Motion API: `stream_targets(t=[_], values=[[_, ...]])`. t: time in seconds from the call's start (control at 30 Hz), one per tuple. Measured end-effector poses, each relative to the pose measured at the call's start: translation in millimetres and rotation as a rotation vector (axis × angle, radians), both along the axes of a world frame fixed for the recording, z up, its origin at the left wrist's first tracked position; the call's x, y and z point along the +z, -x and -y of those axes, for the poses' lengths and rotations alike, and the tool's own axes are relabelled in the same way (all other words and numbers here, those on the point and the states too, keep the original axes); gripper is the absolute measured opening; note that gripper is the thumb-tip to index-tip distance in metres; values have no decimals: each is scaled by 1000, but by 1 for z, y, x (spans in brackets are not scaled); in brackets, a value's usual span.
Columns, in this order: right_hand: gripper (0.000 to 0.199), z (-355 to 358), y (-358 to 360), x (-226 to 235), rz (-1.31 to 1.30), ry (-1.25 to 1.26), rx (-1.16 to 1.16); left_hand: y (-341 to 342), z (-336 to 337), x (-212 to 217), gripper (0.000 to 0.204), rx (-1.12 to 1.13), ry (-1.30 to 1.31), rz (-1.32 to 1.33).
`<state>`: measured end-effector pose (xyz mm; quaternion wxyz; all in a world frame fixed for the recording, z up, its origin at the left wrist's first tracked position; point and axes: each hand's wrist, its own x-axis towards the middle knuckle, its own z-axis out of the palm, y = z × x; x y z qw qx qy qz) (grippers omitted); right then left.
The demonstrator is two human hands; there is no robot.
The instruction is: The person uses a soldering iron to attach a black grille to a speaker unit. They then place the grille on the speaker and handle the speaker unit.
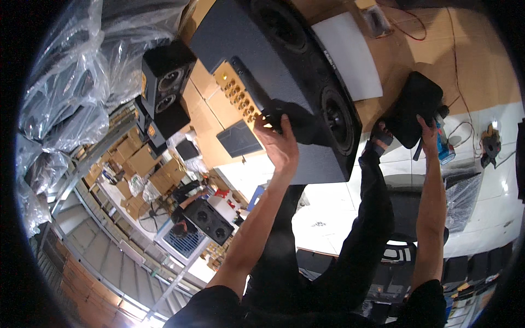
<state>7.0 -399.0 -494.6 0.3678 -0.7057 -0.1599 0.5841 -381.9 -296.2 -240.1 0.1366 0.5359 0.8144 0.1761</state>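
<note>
While left hand [281, 143] steadies speaker cabinet [284, 71], arm outstretched

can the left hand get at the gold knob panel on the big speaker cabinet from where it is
Probably yes: the left hand already rests on the big speaker cabinet right beside the gold knob panel, with nothing between them.

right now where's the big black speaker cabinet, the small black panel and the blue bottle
big black speaker cabinet [257, 49], head view, on its flat dark side
small black panel [415, 106], head view, on its face
blue bottle [445, 150], head view, on its body
</note>
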Motion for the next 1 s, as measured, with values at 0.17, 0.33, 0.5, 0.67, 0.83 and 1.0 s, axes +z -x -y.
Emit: stream_targets(t=[0.17, 0.33, 0.5, 0.67, 0.83, 1.0], values=[[43, -39, 14, 54, 941, 178, 819, -23, 61, 30, 55, 57, 117, -54], [31, -170, 207, 287, 630, -508, 1123, -21, 186, 30, 78, 1068, 245, 628], [28, -220, 334, 320, 855, -1230, 1848, -21, 228, 3, 115, 1398, 228, 1938], [21, -247, 352, 282, 1082, -1531, 2429, -40, 192, -8, 116, 1337, 7, 2118], [27, -251, 385, 289, 1051, -1412, 2884, -35, 186, -4, 115, 1375, -110, 2278], [28, -239, 419, 307, 1237, -667, 3136, -21, 192, -6, 116, 1250, -149, 2359]])
